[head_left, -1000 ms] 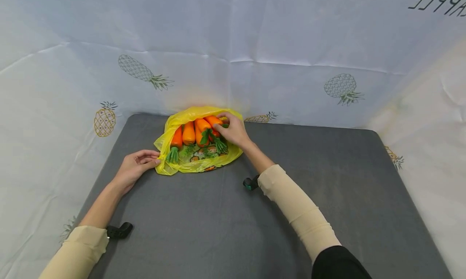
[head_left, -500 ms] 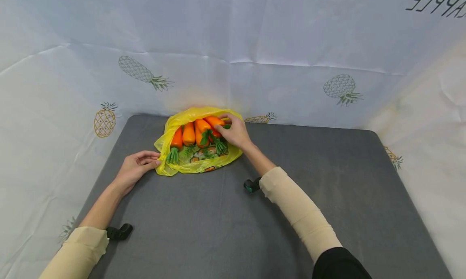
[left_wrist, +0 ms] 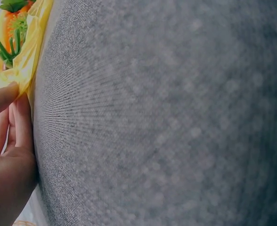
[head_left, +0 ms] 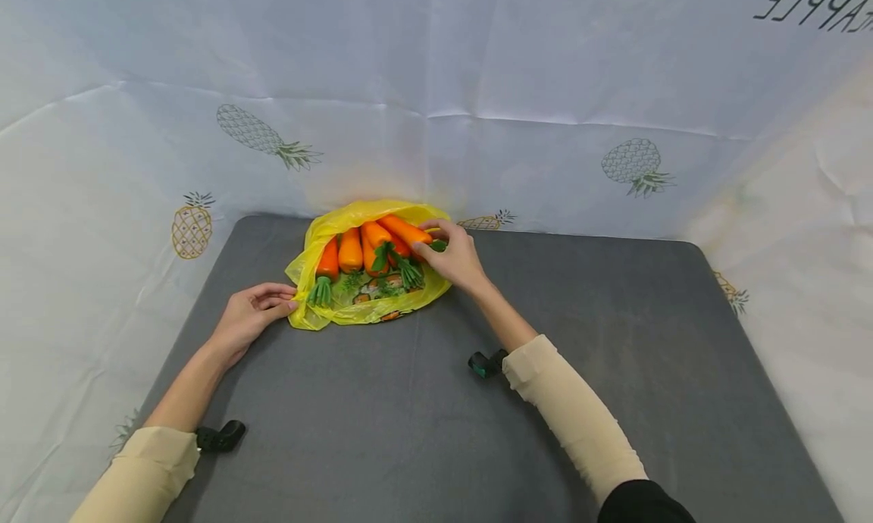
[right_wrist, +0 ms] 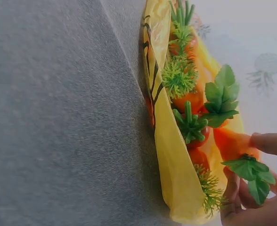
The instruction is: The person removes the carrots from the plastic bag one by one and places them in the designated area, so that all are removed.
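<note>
A yellow plastic bag [head_left: 364, 207] lies on its side at the back left of the table, its mouth facing me. Several orange carrots [head_left: 351, 252] with green tops are inside. My left hand [head_left: 247, 322] pinches the bag's left edge between thumb and fingers, as the left wrist view shows at the yellow plastic [left_wrist: 31, 52]. My right hand [head_left: 455, 259] reaches in at the right side and holds one carrot [head_left: 404, 230] near its leafy end. In the right wrist view, thumb and fingers grip this orange carrot [right_wrist: 232, 142] around its leaves [right_wrist: 251, 174].
The dark grey table [head_left: 423, 402] stretches in front of the bag and to its right. Behind the table hangs a white cloth [head_left: 518, 61] printed with pineapples, close to the back of the bag. Each wrist wears a small black camera [head_left: 221, 436].
My right hand has drawn slightly right and toward me, sliding the held carrot rightward so more of it shows. My left hand stays at the bag's edge.
</note>
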`<state>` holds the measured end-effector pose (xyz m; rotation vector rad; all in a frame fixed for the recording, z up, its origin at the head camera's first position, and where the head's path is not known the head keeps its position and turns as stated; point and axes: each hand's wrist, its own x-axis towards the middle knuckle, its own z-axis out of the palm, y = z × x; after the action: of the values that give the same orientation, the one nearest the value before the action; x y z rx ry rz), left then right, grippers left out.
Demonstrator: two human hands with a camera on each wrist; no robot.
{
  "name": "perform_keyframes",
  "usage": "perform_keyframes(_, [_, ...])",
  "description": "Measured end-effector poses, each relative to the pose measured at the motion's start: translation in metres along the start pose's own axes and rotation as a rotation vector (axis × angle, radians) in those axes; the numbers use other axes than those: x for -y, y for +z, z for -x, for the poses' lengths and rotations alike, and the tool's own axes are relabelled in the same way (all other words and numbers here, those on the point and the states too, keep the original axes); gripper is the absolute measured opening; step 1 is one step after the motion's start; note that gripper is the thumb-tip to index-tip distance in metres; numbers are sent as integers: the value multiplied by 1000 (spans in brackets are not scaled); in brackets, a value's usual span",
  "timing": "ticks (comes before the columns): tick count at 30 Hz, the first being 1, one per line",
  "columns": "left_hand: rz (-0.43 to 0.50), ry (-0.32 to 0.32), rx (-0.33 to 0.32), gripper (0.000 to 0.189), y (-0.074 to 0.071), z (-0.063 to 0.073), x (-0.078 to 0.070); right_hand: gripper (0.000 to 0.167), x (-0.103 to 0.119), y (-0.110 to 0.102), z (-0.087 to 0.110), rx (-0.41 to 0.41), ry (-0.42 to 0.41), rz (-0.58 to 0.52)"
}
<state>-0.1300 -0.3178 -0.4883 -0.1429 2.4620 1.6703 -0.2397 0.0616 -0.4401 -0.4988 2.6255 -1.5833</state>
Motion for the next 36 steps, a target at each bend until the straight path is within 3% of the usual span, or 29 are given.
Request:
perform_keyframes(11, [-14, 18, -4, 48, 1, -1, 1, 38, 3, -16, 26, -49, -18, -31])
perform_keyframes(22, [-36, 19, -17, 47, 1, -1, -1, 38, -2, -40, 61, -171, -49, -49])
perform_keyframes(28, [-30, 20, -20, 47, 0, -1, 0, 38, -10, -55, 72, -259, -18, -53])
perform_keyframes(36, [-14, 33, -14, 47, -1, 1, 1, 37, -27, -70, 76, -319, 77, -41])
